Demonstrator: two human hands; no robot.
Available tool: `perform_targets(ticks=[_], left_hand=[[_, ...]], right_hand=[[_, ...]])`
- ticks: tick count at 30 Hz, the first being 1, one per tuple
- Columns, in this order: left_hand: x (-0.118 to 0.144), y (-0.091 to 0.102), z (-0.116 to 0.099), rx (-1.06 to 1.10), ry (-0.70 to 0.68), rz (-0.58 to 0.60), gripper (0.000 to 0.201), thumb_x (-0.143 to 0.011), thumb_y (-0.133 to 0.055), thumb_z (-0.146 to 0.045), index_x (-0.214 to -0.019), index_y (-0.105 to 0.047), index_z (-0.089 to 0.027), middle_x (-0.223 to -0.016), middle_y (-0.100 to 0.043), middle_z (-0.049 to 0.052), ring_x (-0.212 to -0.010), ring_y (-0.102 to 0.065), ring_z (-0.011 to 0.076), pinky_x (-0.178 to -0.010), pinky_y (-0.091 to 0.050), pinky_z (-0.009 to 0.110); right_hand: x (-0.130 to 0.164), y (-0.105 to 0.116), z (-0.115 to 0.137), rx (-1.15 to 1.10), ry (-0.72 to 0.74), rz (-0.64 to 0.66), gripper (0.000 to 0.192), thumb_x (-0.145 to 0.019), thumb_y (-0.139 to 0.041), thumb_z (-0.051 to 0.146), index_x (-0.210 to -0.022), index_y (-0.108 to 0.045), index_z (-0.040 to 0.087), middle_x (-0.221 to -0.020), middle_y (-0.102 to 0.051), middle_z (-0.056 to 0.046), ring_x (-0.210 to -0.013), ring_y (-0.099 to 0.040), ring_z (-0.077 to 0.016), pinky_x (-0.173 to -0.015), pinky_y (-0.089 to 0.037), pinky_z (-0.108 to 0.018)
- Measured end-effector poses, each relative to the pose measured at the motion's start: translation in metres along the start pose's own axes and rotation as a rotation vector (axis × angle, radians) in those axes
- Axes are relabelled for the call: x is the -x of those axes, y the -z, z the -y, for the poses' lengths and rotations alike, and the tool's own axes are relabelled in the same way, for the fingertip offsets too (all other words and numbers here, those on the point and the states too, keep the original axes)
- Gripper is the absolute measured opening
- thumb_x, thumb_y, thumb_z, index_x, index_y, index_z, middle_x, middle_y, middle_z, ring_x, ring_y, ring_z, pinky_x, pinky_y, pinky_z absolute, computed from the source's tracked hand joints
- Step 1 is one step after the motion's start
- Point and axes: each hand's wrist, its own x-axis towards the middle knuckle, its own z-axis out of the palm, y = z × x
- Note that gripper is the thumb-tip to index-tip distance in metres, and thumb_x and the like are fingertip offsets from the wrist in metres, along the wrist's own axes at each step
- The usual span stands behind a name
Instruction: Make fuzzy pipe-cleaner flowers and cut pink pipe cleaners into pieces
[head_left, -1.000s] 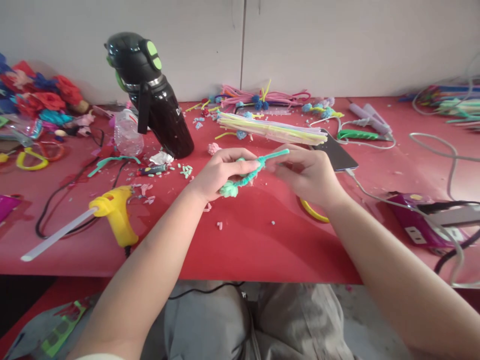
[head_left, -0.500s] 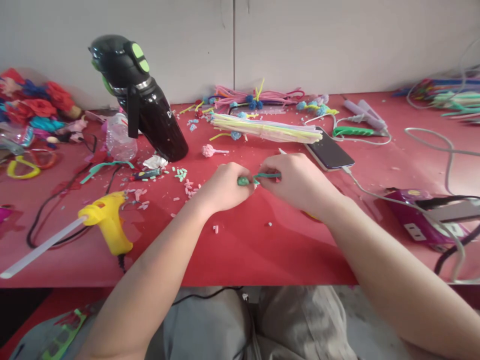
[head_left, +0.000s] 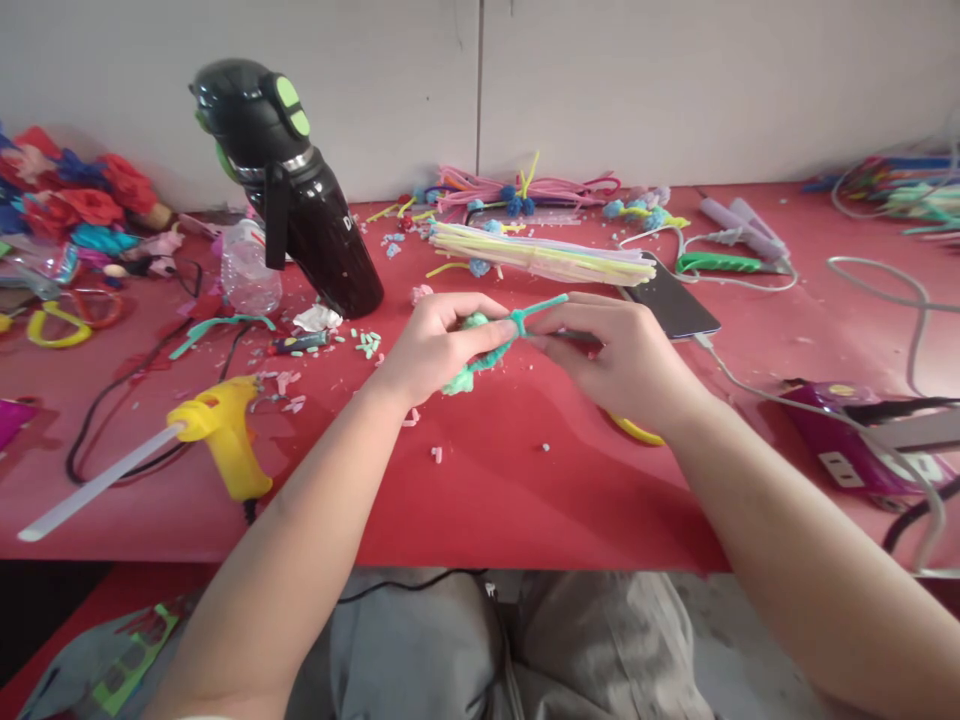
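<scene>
A green pipe cleaner (head_left: 546, 305) is bent into a small loop between my two hands, above the middle of the red table. My left hand (head_left: 439, 345) pinches it between thumb and fingers. Light green fluffy balls (head_left: 459, 381) show above and below that thumb, joined to the twisted stem. My right hand (head_left: 619, 345) is closed, its fingertips at the loop; a darker strand runs under its index finger. One free end of the stem sticks up to the right. What lies inside either palm is hidden.
A yellow glue gun (head_left: 229, 430) lies at left, before a black bottle (head_left: 322, 235). Behind my hands is a bundle of pale pipe cleaners (head_left: 540, 255). A phone (head_left: 675, 303) with its cable and a purple power strip (head_left: 840, 440) are at right. Pink and green clippings (head_left: 367, 342) litter the table.
My left hand has turned and opened out somewhat, so more of the green balls and stem shows. The stem now forms a loop with one end pointing up. The view has shifted slightly.
</scene>
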Motion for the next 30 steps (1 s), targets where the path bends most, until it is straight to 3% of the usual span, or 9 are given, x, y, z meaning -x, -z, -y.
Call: perform_targets(ticks=[5, 8, 10, 12, 16, 21, 24, 27, 30], left_hand=[[0.004, 0.007, -0.005, -0.024, 0.043, 0.231, 0.023, -0.08, -0.076, -0.039, -0.085, -0.077, -0.016, -0.065, -0.066, 0.003, -0.055, -0.055, 0.0108, -0.05, -0.04, 0.024], [0.006, 0.005, -0.006, -0.169, 0.062, 0.393, 0.023, -0.078, -0.077, -0.038, -0.086, -0.078, -0.016, -0.069, -0.069, 0.003, -0.058, -0.057, 0.012, -0.053, -0.042, 0.025], [0.006, 0.001, -0.006, -0.297, 0.044, 0.442, 0.02, -0.079, -0.075, -0.035, -0.085, -0.079, -0.017, -0.07, -0.07, 0.002, -0.06, -0.057, 0.0124, -0.056, -0.042, 0.025], [0.006, -0.004, -0.004, -0.438, 0.032, 0.396, 0.015, -0.08, -0.071, -0.031, -0.08, -0.077, -0.017, -0.068, -0.068, 0.001, -0.063, -0.058, 0.0135, -0.059, -0.041, 0.026], [0.005, -0.009, -0.001, -0.592, 0.047, 0.158, 0.015, -0.081, -0.063, -0.024, -0.07, -0.071, -0.018, -0.059, -0.06, 0.0, -0.059, -0.052, 0.0142, -0.056, -0.035, 0.028], [0.001, -0.006, -0.001, -0.517, -0.016, -0.032, 0.014, -0.081, -0.062, -0.022, -0.07, -0.07, -0.017, -0.064, -0.063, 0.001, -0.063, -0.054, 0.0147, -0.06, -0.039, 0.028], [-0.001, -0.004, -0.001, -0.464, -0.027, -0.142, 0.015, -0.083, -0.065, -0.028, -0.076, -0.072, -0.017, -0.07, -0.067, 0.001, -0.065, -0.055, 0.0147, -0.062, -0.041, 0.027], [-0.002, -0.004, 0.0, -0.448, -0.013, -0.177, 0.017, -0.084, -0.068, -0.032, -0.079, -0.073, -0.017, -0.07, -0.066, 0.001, -0.063, -0.055, 0.0142, -0.062, -0.042, 0.027], [-0.002, -0.006, 0.001, -0.472, -0.044, -0.131, 0.014, -0.084, -0.069, -0.03, -0.08, -0.072, -0.017, -0.072, -0.067, 0.001, -0.068, -0.058, 0.015, -0.067, -0.044, 0.027]], right_hand=[[-0.005, 0.007, -0.017, -0.103, -0.054, 0.128, 0.013, -0.091, -0.069, 0.032, -0.087, -0.078, 0.023, -0.088, -0.076, -0.006, -0.078, -0.066, -0.0217, -0.073, -0.051, -0.036], [-0.011, 0.01, -0.024, -0.085, -0.016, 0.254, 0.011, -0.087, -0.069, 0.027, -0.084, -0.079, 0.024, -0.086, -0.077, -0.005, -0.075, -0.067, -0.0204, -0.073, -0.05, -0.034], [-0.014, 0.01, -0.021, 0.006, 0.013, 0.249, 0.013, -0.085, -0.067, 0.023, -0.081, -0.079, 0.024, -0.085, -0.078, -0.004, -0.075, -0.067, -0.0202, -0.075, -0.049, -0.034], [-0.015, 0.008, -0.012, 0.111, 0.033, 0.216, 0.016, -0.085, -0.065, 0.02, -0.078, -0.078, 0.023, -0.082, -0.077, -0.005, -0.075, -0.066, -0.0209, -0.074, -0.047, -0.034], [-0.011, 0.001, 0.008, 0.267, -0.026, 0.183, 0.014, -0.088, -0.065, 0.024, -0.079, -0.075, 0.021, -0.078, -0.073, -0.008, -0.072, -0.062, -0.0223, -0.068, -0.042, -0.034], [-0.006, -0.004, 0.015, 0.194, -0.036, 0.213, 0.024, -0.099, -0.052, 0.027, -0.086, -0.07, 0.02, -0.08, -0.07, -0.007, -0.069, -0.057, -0.0188, -0.068, -0.039, -0.033], [-0.005, -0.003, 0.011, 0.121, -0.079, 0.149, 0.024, -0.101, -0.05, 0.025, -0.083, -0.066, 0.019, -0.075, -0.065, -0.004, -0.066, -0.051, -0.0162, -0.065, -0.037, -0.031], [-0.006, -0.001, 0.008, 0.039, -0.127, 0.06, 0.027, -0.101, -0.052, 0.029, -0.078, -0.063, 0.019, -0.069, -0.055, -0.002, -0.064, -0.044, -0.0148, -0.061, -0.035, -0.03], [-0.008, 0.0, 0.004, -0.051, -0.172, 0.008, 0.031, -0.1, -0.054, 0.036, -0.076, -0.061, 0.019, -0.064, -0.046, 0.001, -0.061, -0.039, -0.0136, -0.059, -0.033, -0.03]])
